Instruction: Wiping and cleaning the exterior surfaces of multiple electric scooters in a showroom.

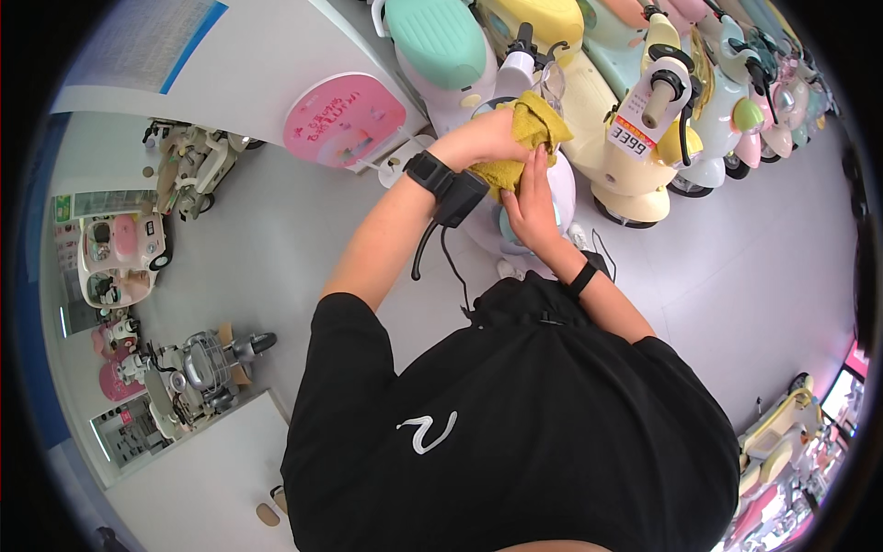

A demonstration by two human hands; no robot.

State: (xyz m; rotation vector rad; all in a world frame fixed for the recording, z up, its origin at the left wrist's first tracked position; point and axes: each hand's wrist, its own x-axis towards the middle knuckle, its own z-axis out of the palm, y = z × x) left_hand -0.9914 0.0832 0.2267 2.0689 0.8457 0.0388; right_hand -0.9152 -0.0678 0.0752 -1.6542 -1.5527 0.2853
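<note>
A mustard-yellow cloth [538, 123] lies bunched over the front of a pale lavender electric scooter [562, 186] right before me. My left hand [488, 140] grips the cloth from the left, its fingertips hidden in the folds. From below, my right hand [534, 210] holds the cloth's lower edge, with the fingers stretched along it and the thumb by a hanging fold. Behind the cloth rise a black handlebar grip [526, 38] and the scooter's mint-green seat [438, 41].
A cream scooter [624, 186] with a price card [630, 138] stands close on the right, in a row of several pastel scooters. A pink sign board [345, 119] leans left of my scooter. A grey scooter [207, 362] stands farther left. A black cable [452, 259] hangs from my left wrist.
</note>
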